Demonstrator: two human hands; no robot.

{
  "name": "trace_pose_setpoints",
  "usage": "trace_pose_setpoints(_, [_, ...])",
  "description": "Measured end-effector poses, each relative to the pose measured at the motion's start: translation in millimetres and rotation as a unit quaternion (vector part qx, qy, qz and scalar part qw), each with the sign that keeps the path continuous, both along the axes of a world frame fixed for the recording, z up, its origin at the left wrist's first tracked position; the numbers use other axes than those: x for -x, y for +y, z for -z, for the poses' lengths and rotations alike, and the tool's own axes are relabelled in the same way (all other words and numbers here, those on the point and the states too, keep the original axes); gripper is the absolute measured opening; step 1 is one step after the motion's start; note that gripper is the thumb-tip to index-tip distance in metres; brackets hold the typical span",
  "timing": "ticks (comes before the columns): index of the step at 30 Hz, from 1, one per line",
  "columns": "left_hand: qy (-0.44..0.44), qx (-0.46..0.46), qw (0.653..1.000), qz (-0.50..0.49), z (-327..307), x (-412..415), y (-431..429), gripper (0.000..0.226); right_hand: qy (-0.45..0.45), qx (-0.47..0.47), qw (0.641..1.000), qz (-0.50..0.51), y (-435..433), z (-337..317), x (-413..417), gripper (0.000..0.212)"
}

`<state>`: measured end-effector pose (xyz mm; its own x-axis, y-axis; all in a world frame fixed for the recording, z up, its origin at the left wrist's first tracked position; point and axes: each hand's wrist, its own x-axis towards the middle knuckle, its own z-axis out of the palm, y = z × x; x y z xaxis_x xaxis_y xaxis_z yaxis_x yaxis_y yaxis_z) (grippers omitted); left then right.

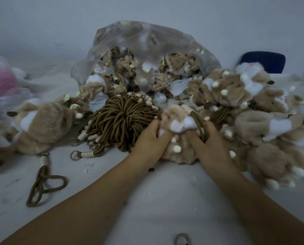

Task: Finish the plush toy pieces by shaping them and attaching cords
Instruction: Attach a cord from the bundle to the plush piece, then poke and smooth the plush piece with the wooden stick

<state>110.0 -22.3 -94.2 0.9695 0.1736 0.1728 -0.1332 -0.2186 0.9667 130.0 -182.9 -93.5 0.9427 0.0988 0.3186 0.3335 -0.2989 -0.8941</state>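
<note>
Just right of the round bundle (119,119) of ropy brown cords, a fuzzy tan-and-white plush (176,117) is held. The left hand (150,138) has its fingers curled into the fur, and the right hand (212,140) has its fingers curled round the looped cord (199,121). Behind the bundle slumps a clear, crinkled bag (147,41).

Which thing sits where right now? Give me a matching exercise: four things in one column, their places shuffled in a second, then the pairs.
Things
1. clear plastic bag
2. bundle of brown cords
3. single brown cord
4. plush piece

Places
a. gripped by the left hand and the right hand
b. lying alone on the table, front left
c. at the back, centre
d. heaped just left of the left hand

Pairs: 1-c, 2-d, 3-b, 4-a
</note>
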Motion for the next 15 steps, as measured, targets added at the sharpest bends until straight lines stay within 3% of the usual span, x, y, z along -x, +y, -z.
trace_pose_setpoints(1, [-0.021,0.013,1.0,-0.015,-1.8,0.2,1.2,0.007,0.008,0.006,1.0,-0.016,0.4,0.5,-1.4,0.015])
trace_pose_setpoints(6, [-0.159,0.057,0.983,-0.073,-20.0,6.5,1.8,0.027,0.038,-0.009,0.999,-0.032,2.5,3.6,-7.2,0.026])
trace_pose_setpoints(8, [-0.169,0.026,0.984,-0.055,-29.6,9.3,-9.5,0.023,0.035,-0.041,0.998,-0.015,2.4,5.4,-8.4,0.019])
trace_pose_setpoints(11, [-0.178,-0.069,0.982,-0.003,-64.3,0.1,-32.8,0.027,0.031,-0.088,0.995,0.037,1.7,2.6,-7.8,0.026])
trace_pose_setpoints(15, [-0.255,-0.207,0.943,0.055,-131.9,-43.7,-72.3,0.035,0.071,-0.085,0.993,0.039,4.6,4.1,-10.3,0.035])
